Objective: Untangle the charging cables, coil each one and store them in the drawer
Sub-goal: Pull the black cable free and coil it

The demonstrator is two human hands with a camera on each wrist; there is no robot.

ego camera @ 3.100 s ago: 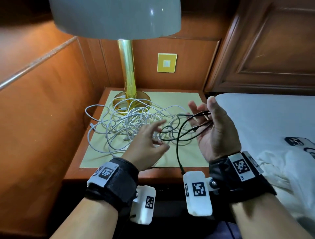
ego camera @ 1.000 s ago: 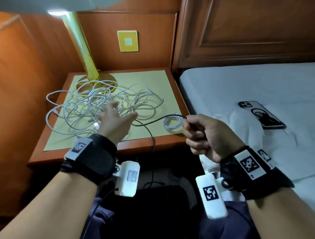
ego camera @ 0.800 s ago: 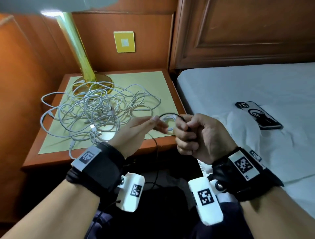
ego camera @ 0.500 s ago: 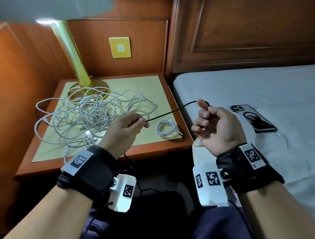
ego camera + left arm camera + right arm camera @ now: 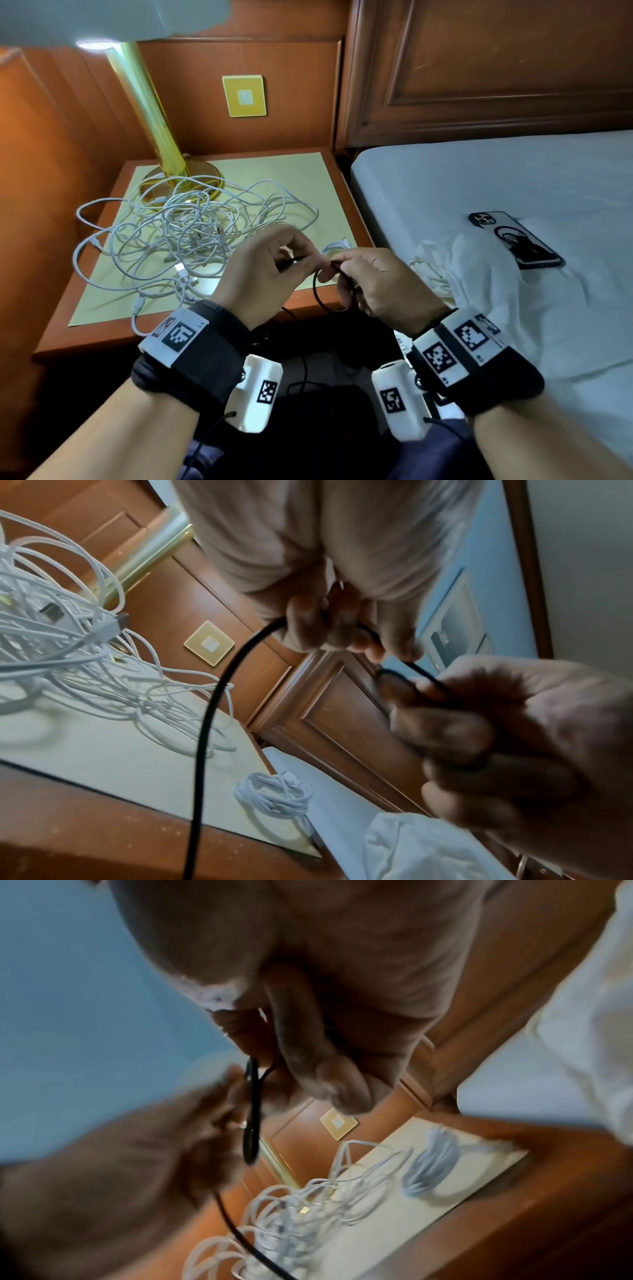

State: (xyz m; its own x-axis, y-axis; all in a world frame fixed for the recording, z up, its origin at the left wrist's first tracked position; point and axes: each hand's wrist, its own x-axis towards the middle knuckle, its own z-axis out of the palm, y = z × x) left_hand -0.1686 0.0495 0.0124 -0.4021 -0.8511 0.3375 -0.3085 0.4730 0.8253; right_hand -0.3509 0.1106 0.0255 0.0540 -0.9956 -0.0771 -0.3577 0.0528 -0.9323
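Observation:
A black cable point(image 5: 317, 291) runs between both hands in front of the nightstand point(image 5: 102, 329). My left hand point(image 5: 270, 263) pinches it between thumb and fingers; its free length point(image 5: 205, 737) hangs down past the nightstand edge. My right hand point(image 5: 370, 284) grips a small black loop point(image 5: 251, 1115) of the same cable in curled fingers. A tangle of white cables point(image 5: 185, 236) lies on the nightstand's yellow mat point(image 5: 301, 178). One small coiled white cable point(image 5: 274, 796) rests at the mat's front right corner, half hidden behind my hands in the head view. No drawer shows.
A brass lamp point(image 5: 161, 137) stands at the back left of the nightstand, its base under the tangle. To the right is a bed point(image 5: 496, 178) with a phone point(image 5: 513, 240) and a crumpled white cloth point(image 5: 479, 284). Wooden panelling closes in the left and back.
My hands were apart with the black cable stretched between them; now they have come together and a loop has formed in my right hand.

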